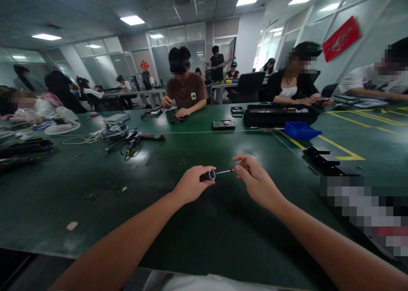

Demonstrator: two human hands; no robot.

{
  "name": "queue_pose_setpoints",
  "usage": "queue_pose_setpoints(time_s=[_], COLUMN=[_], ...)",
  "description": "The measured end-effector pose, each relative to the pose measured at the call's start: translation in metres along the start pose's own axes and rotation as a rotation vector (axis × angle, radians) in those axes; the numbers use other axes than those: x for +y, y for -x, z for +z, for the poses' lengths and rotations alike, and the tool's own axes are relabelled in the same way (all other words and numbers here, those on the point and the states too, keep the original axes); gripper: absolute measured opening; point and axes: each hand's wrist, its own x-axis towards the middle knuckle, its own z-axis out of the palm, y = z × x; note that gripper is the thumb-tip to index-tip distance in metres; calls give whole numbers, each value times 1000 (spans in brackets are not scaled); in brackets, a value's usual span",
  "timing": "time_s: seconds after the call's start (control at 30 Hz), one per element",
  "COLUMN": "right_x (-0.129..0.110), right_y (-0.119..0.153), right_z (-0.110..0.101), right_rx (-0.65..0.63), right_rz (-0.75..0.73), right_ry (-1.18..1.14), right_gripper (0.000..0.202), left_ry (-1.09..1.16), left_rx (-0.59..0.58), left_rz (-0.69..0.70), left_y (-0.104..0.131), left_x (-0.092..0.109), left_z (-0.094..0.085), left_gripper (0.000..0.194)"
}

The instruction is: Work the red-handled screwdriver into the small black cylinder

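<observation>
On the green tabletop (210,235), a pale paper scrap (72,226) lies in the lower left of the frame, near the table's front edge. Just below the frame's centre, 2 bare hands meet over the table. The left hand (190,185) is curled around a short black cylinder (204,176), fingers over the top and thumb below, its silver-rimmed round end facing right. The right hand (257,185) is partly closed, thumb and fingertips pinching the red handle of a thin screwdriver (225,172), whose metal shaft points left to the cylinder's rim; I cannot tell whether the tip is inside it. Farther off, black brackets (331,162) lie at the right of the frame, with a blue plastic bin (301,130) beyond them. Left of centre, a dark pen-shaped tool (153,137) lies beside tangled black cables (131,147). A hard drive (223,125) with its circuit board up sits above the frame's centre, near a long black housing (280,116). A white round fan (62,127) lies at the left. Across the table, a person in a brown shirt (188,91) rests 1 hand by a small dark part (177,120); ceiling lights (132,20) show along the top.
</observation>
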Motion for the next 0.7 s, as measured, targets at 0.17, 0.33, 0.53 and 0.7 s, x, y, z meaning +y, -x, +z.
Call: queue_pose_setpoints(time_s=[0.17,0.33,0.53,0.7], right_x=[-2,-6,-3,5], right_y=[0,1,-5,-12], right_z=[-1,0,4,2], right_rx=[-19,28,86,174], right_rz=[42,29,166,392], right_ry=[51,-44,-439,-681], right_gripper=[33,28,25,18], left_ry=[4,3,-70,-185], left_rx=[5,8,4,-25], left_rz=[9,20,72,108], left_y=[0,0,1,-2], left_x=[-1,-3,2,0], left_z=[1,1,1,-2], left_gripper=[39,39,42,41])
